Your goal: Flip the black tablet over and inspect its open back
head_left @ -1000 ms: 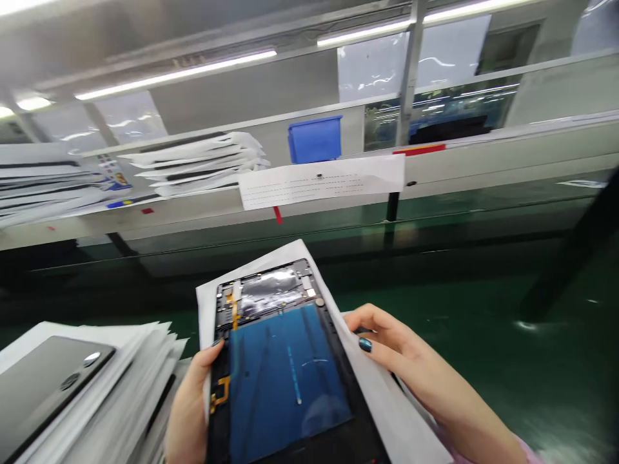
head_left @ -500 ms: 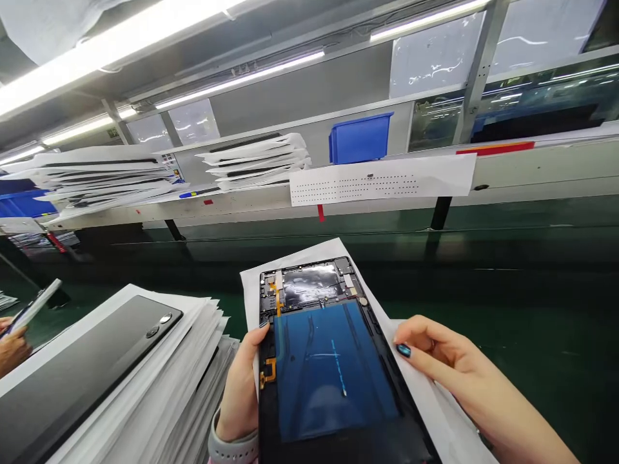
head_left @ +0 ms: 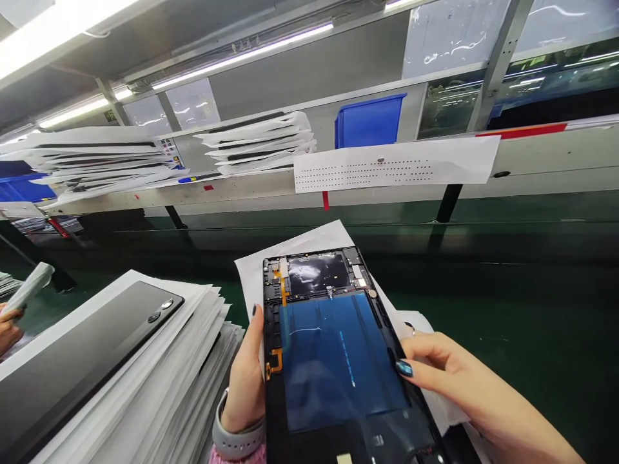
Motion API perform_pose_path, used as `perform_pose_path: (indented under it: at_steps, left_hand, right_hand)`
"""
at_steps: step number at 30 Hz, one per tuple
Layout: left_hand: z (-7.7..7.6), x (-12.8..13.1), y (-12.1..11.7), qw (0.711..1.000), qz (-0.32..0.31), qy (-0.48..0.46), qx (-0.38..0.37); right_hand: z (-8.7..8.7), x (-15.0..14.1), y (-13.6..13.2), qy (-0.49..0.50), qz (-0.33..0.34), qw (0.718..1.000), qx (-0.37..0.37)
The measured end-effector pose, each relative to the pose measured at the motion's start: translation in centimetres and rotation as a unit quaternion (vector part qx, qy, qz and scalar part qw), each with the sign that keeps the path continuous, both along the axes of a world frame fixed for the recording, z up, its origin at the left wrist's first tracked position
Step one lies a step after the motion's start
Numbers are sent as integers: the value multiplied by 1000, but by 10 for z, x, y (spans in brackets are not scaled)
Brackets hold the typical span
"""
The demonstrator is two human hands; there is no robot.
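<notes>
An opened tablet (head_left: 343, 361), its battery and circuit parts bare, is held tilted in front of me. My left hand (head_left: 246, 380), with a grey watch band at the wrist, grips its left edge, thumb on top. On the right edge my right hand (head_left: 435, 367) has its thumb on the frame and its other fingers curled by the side, partly hidden. Under the tablet a white sheet (head_left: 294, 241) sticks out at the top and right. To the left, a grey tablet back cover (head_left: 97, 361) with two camera rings lies on a stack of white sheets (head_left: 159, 374).
A shelf (head_left: 251, 183) runs across the back, bearing piles of white-wrapped flat pieces (head_left: 261, 142) and a blue bin (head_left: 370, 121). From its front hangs a perforated white strip (head_left: 396, 166). At far left, another person's hand (head_left: 8, 328) holds a pale object (head_left: 31, 283).
My right hand has moved from the white sheet beside the tablet onto the tablet's right edge. The tablet has shifted slightly up and right in view, and more of its lower end shows.
</notes>
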State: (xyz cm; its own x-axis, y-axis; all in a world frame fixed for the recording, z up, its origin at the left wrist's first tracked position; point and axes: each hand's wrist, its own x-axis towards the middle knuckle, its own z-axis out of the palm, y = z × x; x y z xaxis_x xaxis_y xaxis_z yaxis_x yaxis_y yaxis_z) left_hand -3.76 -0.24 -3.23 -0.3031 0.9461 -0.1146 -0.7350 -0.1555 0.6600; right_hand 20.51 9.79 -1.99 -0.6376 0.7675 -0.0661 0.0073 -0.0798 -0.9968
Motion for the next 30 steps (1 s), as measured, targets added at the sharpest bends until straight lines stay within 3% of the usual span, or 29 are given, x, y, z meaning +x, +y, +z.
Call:
perform_pose_path:
  at_steps: [3,7,11,15,23,27,30]
  left_hand:
    - [13,11,5,998,-55,-11,14]
    - [26,16,5,1000,3,2,24]
    - [23,9,4,998,-60,-18,26]
    - [20,5,4,996,-78,-29,28]
    - [24,8,5,999,-17,-26,11]
    - [22,5,5,998,-51,5,-20]
    - [20,4,5,997,-74,3,-1]
  right_hand:
    - [8,-2,-5,65,-39,995,-68]
    - [21,-1,-10,92,-82,984,-125]
    - [22,-2,-8,88,-77,986,-119]
    - [21,-5,-7,97,-55,986,-121]
    - [21,-8,-9,105,-78,985,-112]
    - [21,-8,-10,107,-92,982,-125]
    - [18,-7,-8,113,-87,984,-110]
